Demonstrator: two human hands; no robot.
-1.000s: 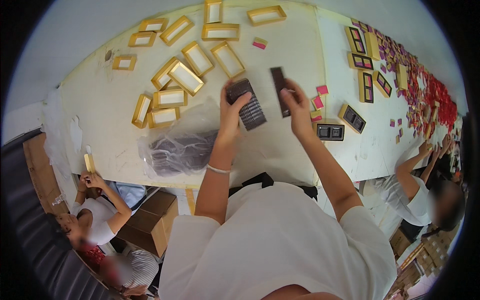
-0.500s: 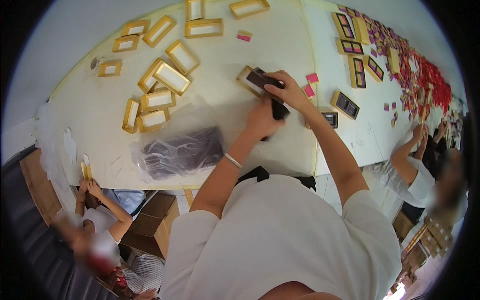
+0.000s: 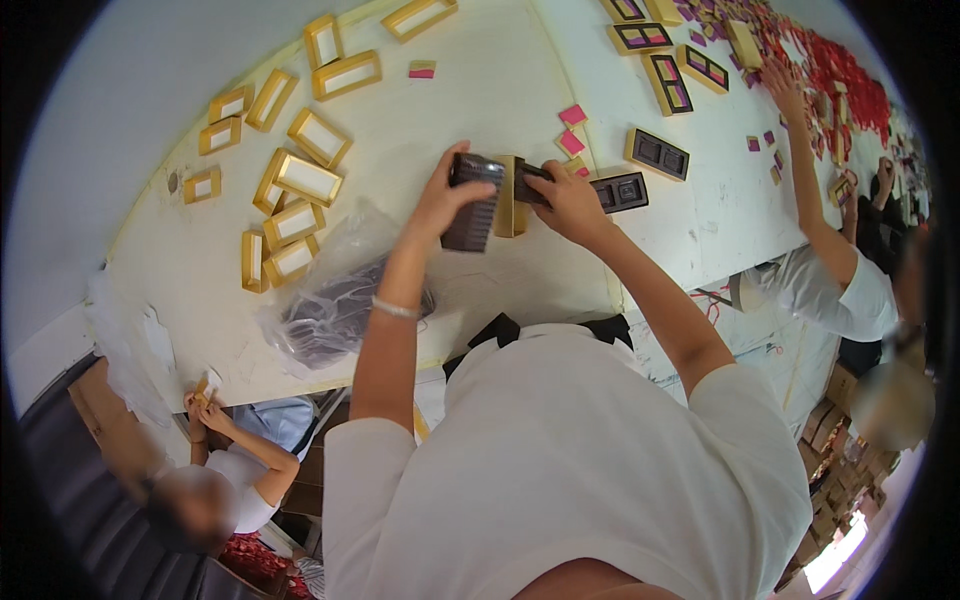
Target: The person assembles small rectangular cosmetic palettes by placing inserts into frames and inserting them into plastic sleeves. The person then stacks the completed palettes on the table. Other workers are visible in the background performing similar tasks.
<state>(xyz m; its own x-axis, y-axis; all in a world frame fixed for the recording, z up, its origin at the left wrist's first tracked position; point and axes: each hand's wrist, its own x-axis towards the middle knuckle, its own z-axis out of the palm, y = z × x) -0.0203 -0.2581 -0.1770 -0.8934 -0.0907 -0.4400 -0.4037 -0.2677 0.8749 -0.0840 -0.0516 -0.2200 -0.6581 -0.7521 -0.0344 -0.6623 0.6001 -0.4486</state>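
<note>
A stack of dark brown plastic trays is gripped in my left hand, its ridged side facing up. Between the hands stands a gold box, partly hidden. My right hand pinches a single dark tray at this box; how far the tray sits inside cannot be made out. Right of that hand lies a box with a dark two-cavity tray, and another tray-filled gold box is beyond it. Small pink-and-gold squares lie just past my right hand.
Several open gold boxes cover the table's left side. Clear plastic wrapping with dark trays lies near the front edge. Filled boxes and a heap of purple and red pieces are at far right. Co-workers' hands work at both sides.
My hands have moved apart. The left carries the tray stack leftward, while the right holds one tray at the gold box, now turned more upright. The whole view has shifted.
</note>
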